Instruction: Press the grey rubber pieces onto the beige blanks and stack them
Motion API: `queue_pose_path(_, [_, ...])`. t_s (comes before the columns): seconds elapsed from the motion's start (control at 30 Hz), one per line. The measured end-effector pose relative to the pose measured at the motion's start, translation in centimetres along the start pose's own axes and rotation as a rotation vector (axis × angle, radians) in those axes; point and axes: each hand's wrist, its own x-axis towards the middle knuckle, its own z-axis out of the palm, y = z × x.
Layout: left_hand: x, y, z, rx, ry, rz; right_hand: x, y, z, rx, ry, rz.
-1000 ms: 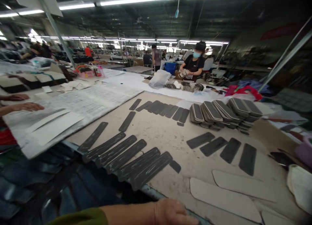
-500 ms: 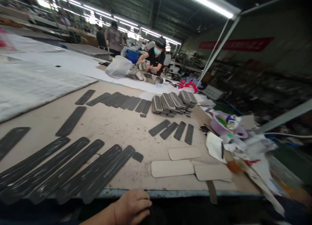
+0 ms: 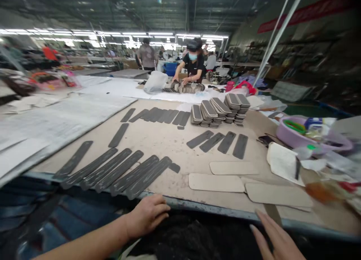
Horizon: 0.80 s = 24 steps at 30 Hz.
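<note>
My left hand (image 3: 148, 215) is at the table's front edge (image 3: 194, 204), its fingers curled together. Whatever is inside them, if anything, is hidden. At the lower right, my right hand (image 3: 278, 235) is partly in view, fingers stretched out and slightly apart, holding nothing visible. It is near a dark strip (image 3: 273, 213) that hangs over the edge. Long dark grey strips (image 3: 120, 171) with shiny streaks lie side by side to the left, some jutting past the edge. Pale rounded pads (image 3: 216, 182) lie flat ahead of my right hand.
Shorter dark pads (image 3: 240, 146) lie in rows farther back, beside stacked pads (image 3: 209, 109). A purple basin (image 3: 284, 131), a notebook (image 3: 283, 160) and plastic bags are at right. White sheeting (image 3: 70, 117) covers the left. A masked person (image 3: 194, 66) handles pads across the table.
The camera view has levelled and swung, so the table sits further right. My right hand has come into view at the lower right. My left hand stays by the edge, fingers curled.
</note>
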Motion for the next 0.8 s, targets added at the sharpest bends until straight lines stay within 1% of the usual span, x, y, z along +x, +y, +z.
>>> queue_pose_path(0.07, [-2.8, -0.5, -1.6, 0.112, -0.005, -0.066, 3.1, -0.8, 3.8, 0.041, -0.028, -0.157])
queue_pose_path(0.13, [-5.7, -1.1, -2.9, 0.219, 0.033, -0.158, 5.3, -1.7, 7.2, 0.069, -0.022, -0.219])
queue_pose_path(0.2, [-8.0, -1.8, -3.7, 0.309, 0.091, -0.251, 6.5, -2.5, 9.7, 0.108, -0.033, -0.259])
queue_pose_path(0.27, [-9.5, -2.4, -3.9, 0.367, 0.140, -0.317, 6.6, -3.0, 11.2, 0.134, -0.069, -0.310])
queue_pose_path(0.37, [-10.2, -3.4, -3.4, 0.398, 0.160, -0.351, 6.2, -3.9, 11.6, 0.122, -0.116, -0.361])
queue_pose_path(0.47, [-10.2, -4.4, -2.8, 0.397, 0.154, -0.359, 6.0, -5.3, 11.4, 0.059, -0.135, -0.351])
queue_pose_path(0.57, [-10.2, -5.6, -2.7, 0.402, 0.143, -0.352, 6.1, -6.4, 11.3, 0.010, -0.134, -0.319])
queue_pose_path(0.67, [-10.5, -6.6, -2.8, 0.427, 0.126, -0.335, 6.2, -6.8, 11.3, 0.019, -0.128, -0.323])
queue_pose_path(0.8, [-10.8, -7.3, -2.4, 0.417, 0.121, -0.317, 6.6, -6.8, 11.1, 0.041, -0.117, -0.375])
